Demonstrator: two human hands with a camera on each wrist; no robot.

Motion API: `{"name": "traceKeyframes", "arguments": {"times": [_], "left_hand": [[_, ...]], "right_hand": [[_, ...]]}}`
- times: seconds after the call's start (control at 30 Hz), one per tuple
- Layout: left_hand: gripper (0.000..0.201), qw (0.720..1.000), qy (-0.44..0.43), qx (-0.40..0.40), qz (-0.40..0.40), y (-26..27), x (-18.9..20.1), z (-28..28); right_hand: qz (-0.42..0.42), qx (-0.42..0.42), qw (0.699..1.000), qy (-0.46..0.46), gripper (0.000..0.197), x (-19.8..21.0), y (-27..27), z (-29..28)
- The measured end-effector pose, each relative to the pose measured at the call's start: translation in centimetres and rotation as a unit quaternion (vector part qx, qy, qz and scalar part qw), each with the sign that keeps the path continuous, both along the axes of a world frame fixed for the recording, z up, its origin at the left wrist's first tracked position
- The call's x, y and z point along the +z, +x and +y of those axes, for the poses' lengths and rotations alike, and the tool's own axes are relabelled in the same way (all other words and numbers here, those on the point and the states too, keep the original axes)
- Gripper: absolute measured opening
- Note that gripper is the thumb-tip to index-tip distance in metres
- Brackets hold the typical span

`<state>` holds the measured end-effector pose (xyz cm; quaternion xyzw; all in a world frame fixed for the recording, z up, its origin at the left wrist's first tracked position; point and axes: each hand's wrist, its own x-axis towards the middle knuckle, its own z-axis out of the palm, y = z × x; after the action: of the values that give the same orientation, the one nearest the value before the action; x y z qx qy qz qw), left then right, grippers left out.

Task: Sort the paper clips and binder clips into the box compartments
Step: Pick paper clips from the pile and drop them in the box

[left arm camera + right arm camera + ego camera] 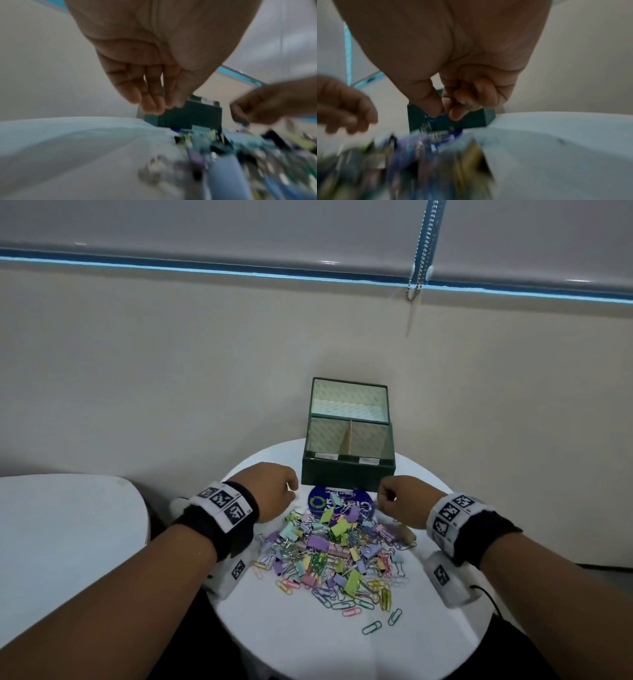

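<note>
A dark green box (347, 474) stands open at the back of the round white table (301, 642), its lid up against the wall. A divider (348, 441) splits it into a left and a right compartment, and both look empty. In front lies a pile of pastel paper clips and binder clips (329, 549). My left hand (290, 491) hovers at the pile's far left, its fingers (154, 100) relaxed and holding nothing. At the pile's far right, my right hand (385, 498) pinches a small blue clip (438, 118) between thumb and forefinger; blur hides which kind it is.
A round blue sticker (317, 501) lies between the box and the pile. A small brown piece (407, 537) sits at the pile's right edge. A second white surface (68, 525) stands to the left. The wall rises right behind the box.
</note>
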<state>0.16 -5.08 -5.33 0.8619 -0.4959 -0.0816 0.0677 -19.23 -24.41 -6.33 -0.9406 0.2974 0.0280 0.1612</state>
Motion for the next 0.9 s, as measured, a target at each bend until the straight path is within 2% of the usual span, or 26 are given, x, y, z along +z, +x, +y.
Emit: {"name": "traceKeyframes", "arguments": {"times": [0.13, 0.27, 0.33, 0.43, 0.53, 0.6, 0.67, 0.73, 0.8, 0.9], "left_hand": [[0.025, 0.999, 0.001, -0.012, -0.050, -0.5, -1.0, -0.3], [0.024, 0.999, -0.011, -0.025, -0.023, -0.4, -1.2, -0.3], [0.023, 0.999, -0.008, -0.043, 0.001, -0.6, -1.2, -0.3], [0.021, 0.998, -0.004, -0.063, 0.027, -1.0, -1.0, -0.1], [0.017, 0.995, -0.020, -0.085, 0.047, -1.3, -1.1, -0.1], [0.016, 0.992, -0.024, -0.107, 0.059, -1.7, -1.1, -0.1], [0.019, 0.989, -0.020, -0.130, 0.072, -2.1, -1.0, 0.0], [0.028, 0.986, 0.001, -0.140, 0.088, -2.4, -0.9, 0.0], [0.038, 0.985, 0.034, -0.138, 0.099, -2.7, -0.8, -0.1], [0.034, 0.986, 0.057, -0.130, 0.089, -2.9, -0.9, -0.2]], "right_hand": [[-0.058, 0.005, 0.998, -0.011, 0.014, 3.9, 1.9, -1.2], [-0.105, -0.032, 0.992, -0.057, 0.010, 6.7, 4.5, -2.9], [-0.114, -0.050, 0.989, -0.083, 0.010, 7.3, 5.6, -3.4], [-0.111, -0.055, 0.991, -0.059, 0.018, 7.5, 6.5, -3.6], [-0.117, -0.036, 0.990, -0.076, 0.026, 7.6, 6.0, -2.7], [-0.143, -0.012, 0.985, -0.094, 0.023, 7.6, 4.7, -1.4], [-0.093, 0.028, 0.990, -0.097, 0.015, 6.8, 2.9, 0.3], [0.020, 0.053, 0.995, -0.086, 0.009, 5.2, 1.3, 1.7], [0.105, 0.054, 0.990, -0.078, 0.015, 3.4, 0.1, 2.4], [0.111, 0.037, 0.992, -0.056, 0.007, 1.6, -0.7, 2.5]]}}
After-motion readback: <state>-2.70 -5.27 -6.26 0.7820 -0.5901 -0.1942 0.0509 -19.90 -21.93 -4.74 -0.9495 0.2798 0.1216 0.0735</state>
